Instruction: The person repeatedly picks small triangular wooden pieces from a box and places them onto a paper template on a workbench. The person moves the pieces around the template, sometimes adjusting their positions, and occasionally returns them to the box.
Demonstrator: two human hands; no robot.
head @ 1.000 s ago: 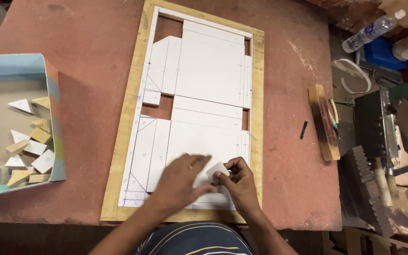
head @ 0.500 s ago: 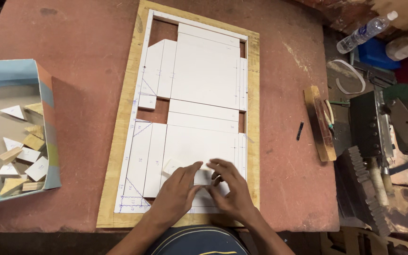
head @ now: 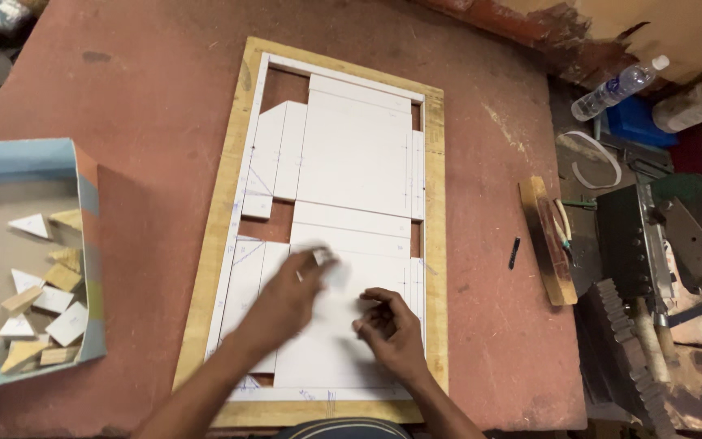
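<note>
Left hand [head: 286, 297] pinches a small white piece [head: 324, 258] over the wooden frame [head: 219, 207], above its lower white panels [head: 343, 341]. Beside it the right hand [head: 387, 329] rests there, fingers loosely curled, holding nothing I can make out.

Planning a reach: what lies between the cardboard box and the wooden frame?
Head view: only bare reddish tabletop between cardboard box and wooden frame.
</note>
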